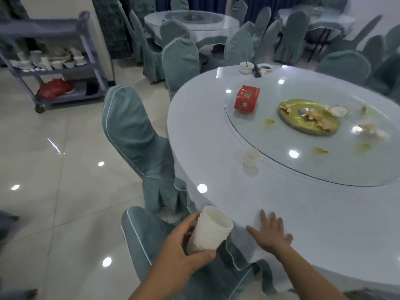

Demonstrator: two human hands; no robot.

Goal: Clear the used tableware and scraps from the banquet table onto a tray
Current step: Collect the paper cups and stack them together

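Observation:
My left hand (184, 245) grips a stack of white paper cups (210, 229), tilted, just off the near edge of the round banquet table (303, 213). My right hand (270, 232) lies flat and open on the tablecloth beside the stack. A single white cup (251, 158) stands on the table next to the glass turntable (281, 161). On the turntable sit a red tissue box (246, 99), a gold plate (307, 116) with scraps, loose scraps (368, 129) and yellow spills. At the far edge are a small white bowl (246, 67), chopsticks (256, 71) and a small dish (265, 69).
Covered chairs (138, 135) stand tight against the table's left and near side. A grey service cart (54, 68) with white crockery on its middle shelf stands at the far left across the tiled floor. More covered tables and chairs fill the back.

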